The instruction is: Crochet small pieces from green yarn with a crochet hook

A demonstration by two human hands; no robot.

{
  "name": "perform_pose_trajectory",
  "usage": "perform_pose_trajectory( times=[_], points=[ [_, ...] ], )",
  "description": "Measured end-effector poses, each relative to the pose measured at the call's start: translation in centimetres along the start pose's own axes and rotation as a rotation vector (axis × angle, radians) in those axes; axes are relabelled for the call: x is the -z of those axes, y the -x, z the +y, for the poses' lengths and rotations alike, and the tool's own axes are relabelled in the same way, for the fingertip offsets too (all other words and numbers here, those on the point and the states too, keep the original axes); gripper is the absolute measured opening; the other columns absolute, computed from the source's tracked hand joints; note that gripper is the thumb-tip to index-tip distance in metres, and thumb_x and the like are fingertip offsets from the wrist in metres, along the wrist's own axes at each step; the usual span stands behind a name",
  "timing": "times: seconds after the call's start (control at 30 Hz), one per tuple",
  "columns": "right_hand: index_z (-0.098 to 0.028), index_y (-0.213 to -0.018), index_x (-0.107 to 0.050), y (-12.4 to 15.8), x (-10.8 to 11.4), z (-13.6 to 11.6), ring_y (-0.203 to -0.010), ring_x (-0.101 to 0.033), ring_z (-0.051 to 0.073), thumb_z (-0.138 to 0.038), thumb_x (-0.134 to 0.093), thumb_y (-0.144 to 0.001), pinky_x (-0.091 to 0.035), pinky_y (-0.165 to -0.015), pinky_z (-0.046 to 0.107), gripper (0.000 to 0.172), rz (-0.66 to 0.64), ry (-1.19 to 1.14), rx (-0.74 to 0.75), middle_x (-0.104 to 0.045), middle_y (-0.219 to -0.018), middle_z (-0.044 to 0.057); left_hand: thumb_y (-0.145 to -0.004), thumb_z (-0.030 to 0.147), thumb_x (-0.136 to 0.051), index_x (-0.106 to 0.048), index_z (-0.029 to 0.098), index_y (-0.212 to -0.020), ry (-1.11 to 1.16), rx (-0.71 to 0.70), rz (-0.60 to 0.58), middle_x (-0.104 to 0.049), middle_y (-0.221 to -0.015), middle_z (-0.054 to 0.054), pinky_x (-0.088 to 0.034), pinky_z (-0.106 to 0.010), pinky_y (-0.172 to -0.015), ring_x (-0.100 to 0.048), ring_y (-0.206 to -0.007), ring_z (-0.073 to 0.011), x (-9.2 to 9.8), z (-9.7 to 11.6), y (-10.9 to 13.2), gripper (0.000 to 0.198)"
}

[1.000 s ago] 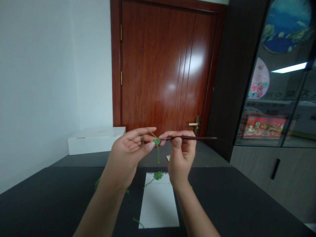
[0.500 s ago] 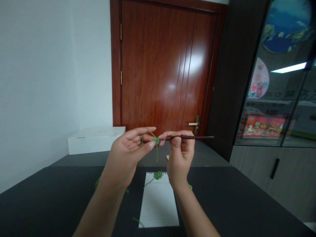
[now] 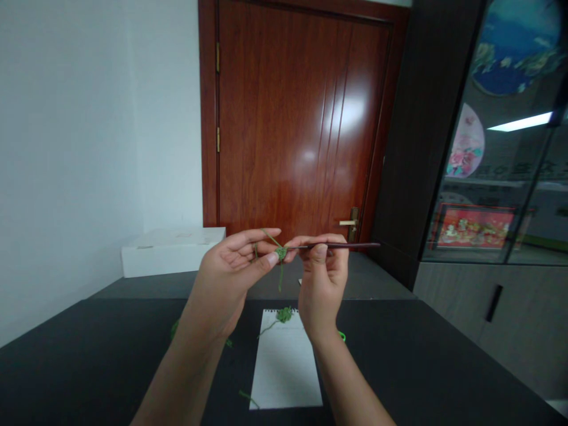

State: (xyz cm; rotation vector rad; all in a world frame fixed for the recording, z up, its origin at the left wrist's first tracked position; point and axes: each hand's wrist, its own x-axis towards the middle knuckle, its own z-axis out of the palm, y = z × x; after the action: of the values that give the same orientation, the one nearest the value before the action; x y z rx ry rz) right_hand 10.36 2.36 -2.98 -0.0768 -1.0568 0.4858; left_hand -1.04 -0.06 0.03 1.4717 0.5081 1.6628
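Observation:
Between the thumb and fingers of my left hand [image 3: 235,260] is a small piece of green crochet work [image 3: 281,254]. Green yarn [image 3: 271,238] runs from it over my raised index finger and around other fingers, and a short tail hangs below. My right hand [image 3: 323,266] grips a crochet hook [image 3: 350,245] with a dark handle, held level. The hook's thin metal shaft points left and meets the crochet work; its tip is too small to make out. Both hands are raised above the table, fingertips close together.
On the black table [image 3: 381,367] lies a white notepad [image 3: 286,367] with a green crocheted piece [image 3: 284,315] at its top edge. More green yarn [image 3: 174,329] shows behind my left forearm. A bright green ring-shaped item [image 3: 341,336] is by my right wrist. A white box [image 3: 171,251] stands at back left.
My right hand and the crochet hook have shifted slightly left. The yarn tail under the crochet work has swung a little left. My left hand holds nearly the same position.

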Motion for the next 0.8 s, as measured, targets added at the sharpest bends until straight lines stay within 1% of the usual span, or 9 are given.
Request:
perform_pose_trajectory(
  times=[0.1, 0.2, 0.4, 0.53, 0.63, 0.8],
  points=[
    [-0.024, -0.096, -0.047, 0.0, 0.0, 0.0, -0.066, -0.068, 0.014, -0.028, -0.049, -0.102, -0.057, -0.067, 0.031, 0.008, -0.001, -0.011, -0.008, -0.070, -0.083, 0.000, -0.071, 0.009, -0.082, -0.076, 0.013, -0.105, 0.005, 0.006, 0.000, -0.076, -0.080, -0.005, -0.056, -0.023, -0.080, -0.072, -0.078, -0.0149, 0.0, 0.0, 0.0, 0.034],
    [-0.024, -0.096, -0.048, -0.1, 0.1, 0.0, -0.066, -0.069, 0.014, -0.027, -0.050, -0.102, -0.057, -0.066, 0.031, 0.007, -0.010, 0.000, 0.022, -0.069, -0.083, 0.000, -0.071, 0.009, -0.082, -0.076, 0.013, -0.104, 0.005, 0.001, 0.004, -0.076, -0.079, -0.004, -0.056, -0.022, -0.080, -0.072, -0.077, -0.0141, 0.0, 0.0, 0.1, 0.033],
    [-0.023, -0.097, -0.052, -0.1, 0.4, -0.2, -0.070, -0.069, 0.014, -0.023, -0.053, -0.101, -0.057, -0.065, 0.031, 0.004, -0.074, 0.102, 0.163, -0.069, -0.087, 0.001, -0.072, 0.008, -0.081, -0.076, 0.014, -0.103, -0.021, -0.041, 0.013, -0.075, -0.076, -0.002, -0.057, -0.024, -0.080, -0.072, -0.076, -0.0146, -0.2, 0.1, 0.2, 0.032],
    [-0.023, -0.099, -0.054, 0.0, 0.5, -0.2, -0.071, -0.069, 0.015, -0.022, -0.052, -0.101, -0.057, -0.067, 0.032, 0.003, -0.070, 0.168, 0.227, -0.068, -0.089, 0.001, -0.073, 0.008, -0.081, -0.076, 0.015, -0.102, -0.063, -0.076, 0.032, -0.075, -0.075, -0.002, -0.058, -0.024, -0.079, -0.072, -0.074, -0.0147, -0.4, 0.2, 0.2, 0.030],
    [-0.023, -0.098, -0.056, 0.0, 0.6, -0.2, -0.073, -0.069, 0.015, -0.019, -0.051, -0.100, -0.056, -0.071, 0.034, 0.007, -0.075, 0.254, 0.283, -0.067, -0.089, 0.001, -0.075, 0.008, -0.081, -0.077, 0.016, -0.102, -0.097, -0.114, 0.033, -0.075, -0.077, -0.001, -0.058, -0.021, -0.078, -0.072, -0.075, -0.0126, -0.3, 0.0, 0.1, 0.029],
    [-0.023, -0.103, -0.058, -0.1, 1.2, 0.2, -0.084, -0.070, 0.020, -0.019, -0.052, -0.099, -0.057, -0.073, 0.038, 0.008, -0.172, 0.361, 0.440, -0.069, -0.092, 0.004, -0.077, 0.007, -0.079, -0.077, 0.020, -0.104, -0.143, -0.201, 0.042, -0.075, -0.081, 0.001, -0.057, -0.016, -0.079, -0.071, -0.077, -0.0095, -0.1, -0.6, 0.1, 0.030]
  ],
)
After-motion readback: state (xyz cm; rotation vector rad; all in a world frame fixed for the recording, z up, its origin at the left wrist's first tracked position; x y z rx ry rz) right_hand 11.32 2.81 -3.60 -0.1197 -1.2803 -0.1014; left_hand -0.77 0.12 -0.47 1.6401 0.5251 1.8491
